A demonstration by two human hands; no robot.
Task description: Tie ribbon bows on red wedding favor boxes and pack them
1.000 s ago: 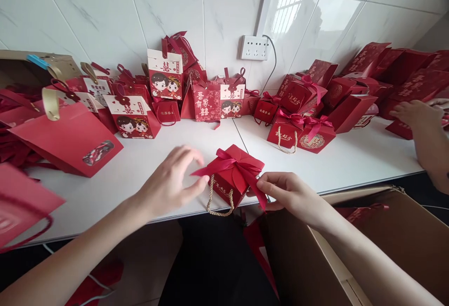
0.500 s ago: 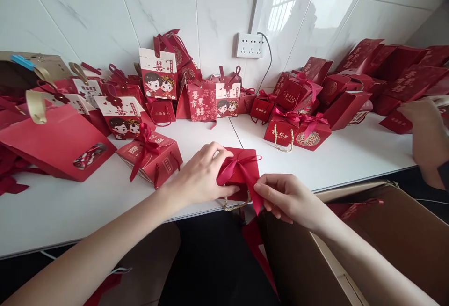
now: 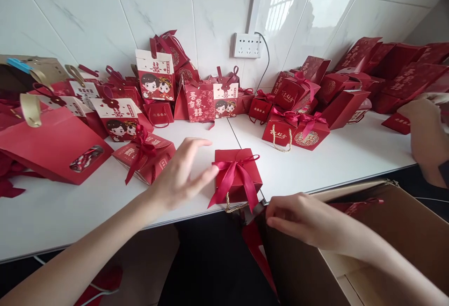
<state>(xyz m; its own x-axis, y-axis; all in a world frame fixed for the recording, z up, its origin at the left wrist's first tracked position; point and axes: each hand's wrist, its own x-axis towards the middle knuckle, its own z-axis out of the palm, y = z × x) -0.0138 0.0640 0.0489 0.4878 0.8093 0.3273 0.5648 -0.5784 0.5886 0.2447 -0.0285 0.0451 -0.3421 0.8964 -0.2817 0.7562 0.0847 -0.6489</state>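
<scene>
A small red gift box (image 3: 247,161) sits at the table's front edge, with a crimson ribbon bow (image 3: 234,171) on top and a gold rope handle (image 3: 235,208) hanging over its front. To its left is my left hand (image 3: 180,177), empty, fingers and thumb spread. The thumb tip reaches the bow's left loop; whether it touches is hard to tell. My right hand (image 3: 298,219) hovers at lower right, off the ribbon, over the carton's edge. Its fingers are loosely curled, with a gap between thumb and index finger and nothing visible in them.
A ribboned red box (image 3: 143,156) and a larger red box (image 3: 56,142) stand left. Several red gift boxes (image 3: 280,130) line the tiled wall below a socket strip (image 3: 247,45). An open carton (image 3: 393,245) is at right. Another person's hand (image 3: 423,119) touches boxes at far right.
Both hands have let go of the gift box and bow. My left hand has drawn back leftward and spread; my right hand has moved right and down. The bow's tails now hang freely.
</scene>
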